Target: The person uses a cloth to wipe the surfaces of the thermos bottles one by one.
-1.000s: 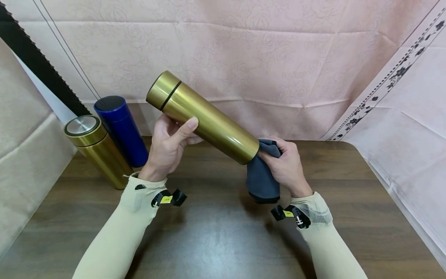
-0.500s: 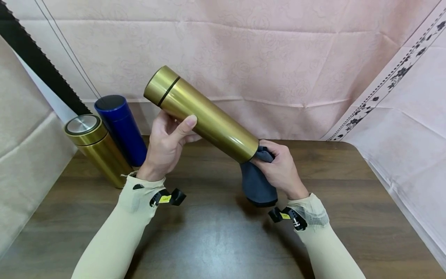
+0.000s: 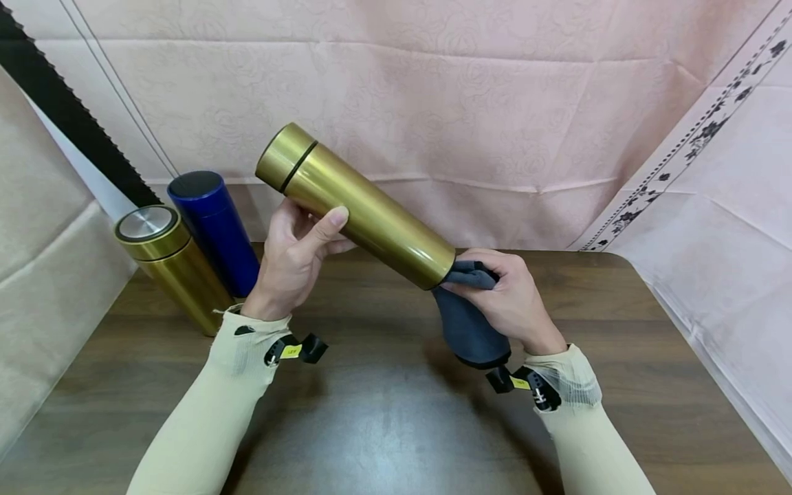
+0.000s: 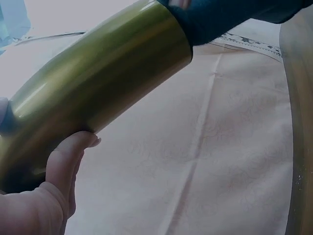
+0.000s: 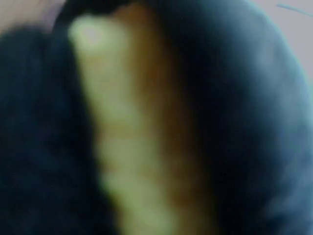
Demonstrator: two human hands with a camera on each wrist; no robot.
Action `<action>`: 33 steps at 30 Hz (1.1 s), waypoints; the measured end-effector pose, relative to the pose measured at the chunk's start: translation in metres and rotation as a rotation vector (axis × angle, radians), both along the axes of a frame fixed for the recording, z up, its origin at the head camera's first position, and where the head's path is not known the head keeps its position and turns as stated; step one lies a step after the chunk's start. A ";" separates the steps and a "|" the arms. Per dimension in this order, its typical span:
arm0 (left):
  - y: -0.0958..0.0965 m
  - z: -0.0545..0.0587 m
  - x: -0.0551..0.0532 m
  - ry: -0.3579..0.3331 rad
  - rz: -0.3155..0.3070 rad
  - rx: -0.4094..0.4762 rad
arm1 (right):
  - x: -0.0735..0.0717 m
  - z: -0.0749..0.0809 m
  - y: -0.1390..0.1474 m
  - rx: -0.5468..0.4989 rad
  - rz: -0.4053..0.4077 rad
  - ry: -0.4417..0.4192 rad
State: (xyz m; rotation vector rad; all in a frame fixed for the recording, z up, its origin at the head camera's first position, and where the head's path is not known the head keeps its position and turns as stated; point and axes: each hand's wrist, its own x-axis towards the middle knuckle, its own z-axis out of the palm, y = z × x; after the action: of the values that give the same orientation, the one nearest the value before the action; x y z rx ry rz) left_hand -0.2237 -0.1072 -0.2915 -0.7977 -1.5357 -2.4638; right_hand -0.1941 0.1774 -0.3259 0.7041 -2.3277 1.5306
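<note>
My left hand (image 3: 291, 258) grips a gold thermos bottle (image 3: 371, 213) around its body, thumb on the near side. The bottle is held in the air above the table, tilted with its lidded end up to the left and its base down to the right. At the base, my right hand (image 3: 507, 295) pinches a dark grey-blue cloth (image 3: 473, 330) against the bottle's bottom; part of the cloth hangs below the fingers. In the left wrist view the cloth (image 4: 215, 19) meets the bottle's base (image 4: 181, 39). The right wrist view is blurred, with a finger (image 5: 132, 122) between dark folds of cloth.
A second gold thermos (image 3: 185, 275) with a silver lid top and a blue thermos (image 3: 216, 234) with a black top stand at the table's left. The brown wooden table (image 3: 371, 426) backs onto a pink cloth drape (image 3: 470, 124); pale cloth flanks both sides.
My right hand with the cloth shifts slightly left across the bottle's base, then back right, and the hanging cloth swings along. The left hand holds the bottle almost still.
</note>
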 end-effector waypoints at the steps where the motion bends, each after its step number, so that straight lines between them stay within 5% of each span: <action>1: -0.001 0.000 -0.001 -0.002 -0.003 -0.001 | 0.000 0.000 0.001 -0.010 -0.002 -0.004; 18: -0.006 0.005 0.002 0.019 -0.061 -0.017 | 0.001 0.006 0.007 -0.208 -0.054 -0.040; 33: -0.001 0.004 0.004 0.010 -0.072 0.014 | -0.003 -0.002 0.002 -0.182 -0.214 -0.103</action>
State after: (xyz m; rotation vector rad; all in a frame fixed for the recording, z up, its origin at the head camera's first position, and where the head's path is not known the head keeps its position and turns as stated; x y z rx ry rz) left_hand -0.2199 -0.1078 -0.2879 -0.8762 -1.5107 -2.5143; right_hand -0.1968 0.1799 -0.3274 0.3276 -2.2134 1.6861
